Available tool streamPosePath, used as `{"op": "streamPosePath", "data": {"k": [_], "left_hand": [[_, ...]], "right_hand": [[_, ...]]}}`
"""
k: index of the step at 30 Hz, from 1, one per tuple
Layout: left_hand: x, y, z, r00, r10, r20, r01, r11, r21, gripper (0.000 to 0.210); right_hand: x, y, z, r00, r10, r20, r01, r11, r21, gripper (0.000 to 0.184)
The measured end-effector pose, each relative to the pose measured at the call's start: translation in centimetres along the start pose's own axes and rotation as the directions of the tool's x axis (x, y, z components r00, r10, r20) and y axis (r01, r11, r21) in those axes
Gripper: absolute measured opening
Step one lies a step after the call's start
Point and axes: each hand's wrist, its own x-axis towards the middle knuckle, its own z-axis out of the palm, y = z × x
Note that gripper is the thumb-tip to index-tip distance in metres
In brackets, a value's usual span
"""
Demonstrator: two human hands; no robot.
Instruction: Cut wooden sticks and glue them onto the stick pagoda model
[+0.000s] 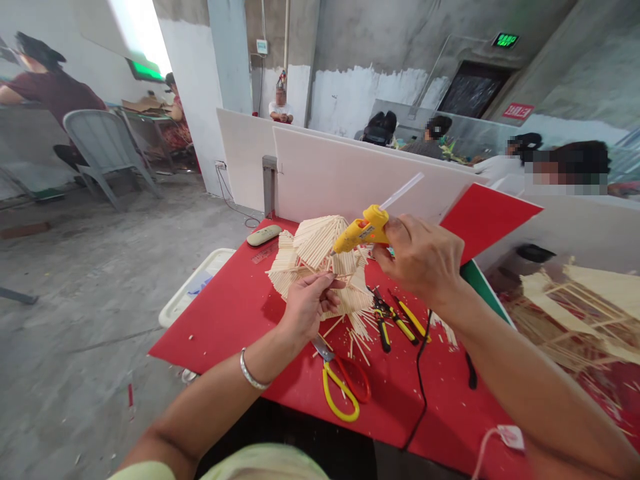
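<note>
Yellow glue gun (364,231): clasped in the right hand (427,253); I see its nozzle angled down to the stick model (320,243), clear glue stick (403,190) jutting from the rear.
Stick model: pale wood, slanted panels, on the red tabletop (225,327), in front of both hands.
Left hand (306,303): thumb and fingertips pinched on the stick model's near side; from my remote seat I cannot tell which stick they grip.
Scissors (328,367): red and yellow handles, near the left wrist.
Pliers (406,329): black-and-yellow grips, right of the stick model.
Oblong case (264,235): far-left table edge.
</note>
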Motion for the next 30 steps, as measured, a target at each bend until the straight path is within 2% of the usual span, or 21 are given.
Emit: {"op": "streamPosePath", "data": {"k": [15, 30], "left_hand": [[-0.15, 0.09, 0.1, 1.0, -0.003, -0.003, 0.003, 1.0, -0.001, 0.026], [-0.2, 0.13, 0.12, 1.0, -0.009, -0.01, 0.009, 1.0, -0.003, 0.025]], "right_hand": [[0.08, -0.06, -0.18, 1.0, -0.008, 0.014, 0.008, 1.0, -0.021, 0.027], [-0.23, 0.05, 0.12, 0.999, 0.03, 0.016, -0.031, 0.999, 0.039, 0.03]]}}
